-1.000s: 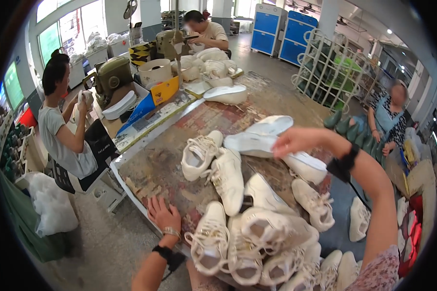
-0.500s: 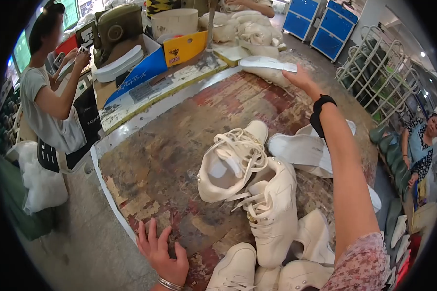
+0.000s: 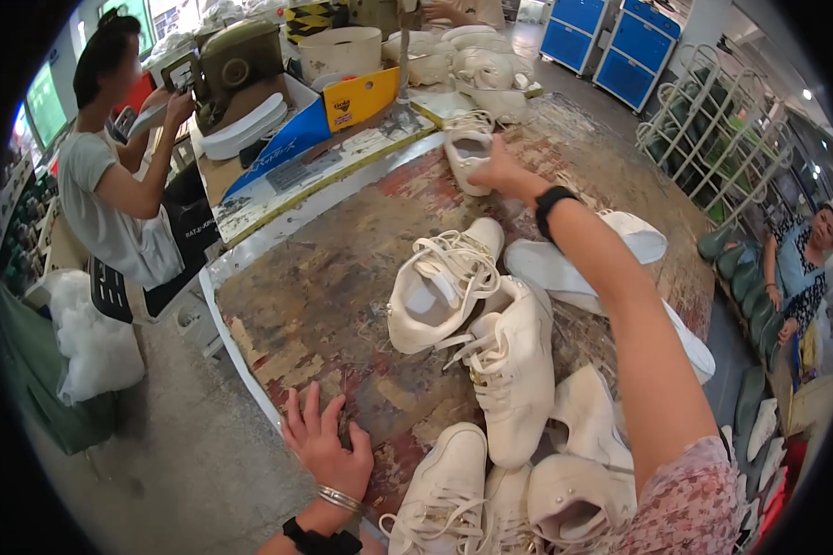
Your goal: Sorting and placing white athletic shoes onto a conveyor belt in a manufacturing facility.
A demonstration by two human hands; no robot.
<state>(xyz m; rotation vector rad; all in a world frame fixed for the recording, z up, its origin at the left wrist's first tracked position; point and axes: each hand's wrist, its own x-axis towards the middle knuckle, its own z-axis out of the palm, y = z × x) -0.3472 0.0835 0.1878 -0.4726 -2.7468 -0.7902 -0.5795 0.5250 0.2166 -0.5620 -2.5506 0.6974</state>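
My right hand (image 3: 502, 172) reaches far across the worn, paint-stained table (image 3: 315, 287) and grips the edge of a small white shoe (image 3: 466, 153) that lies there. A black band sits on that wrist. My left hand (image 3: 324, 446) lies flat with fingers spread on the table's near edge and holds nothing. Two white laced sneakers (image 3: 440, 287) (image 3: 518, 370) lie between my hands. Several more white sneakers (image 3: 453, 490) are piled at the front. A white sole (image 3: 565, 273) lies under my right forearm.
A person in a grey top (image 3: 111, 194) stands at the left by a green machine (image 3: 236, 60). A yellow and blue box (image 3: 338, 111) and more white shoes (image 3: 486, 69) sit at the back. Another person (image 3: 801, 268) sits at the right near a wire rack (image 3: 713, 120).
My right hand held a white sole and carried it toward the table's far end. It has come back slightly and now grips a small white shoe. My left hand stayed on the table edge.
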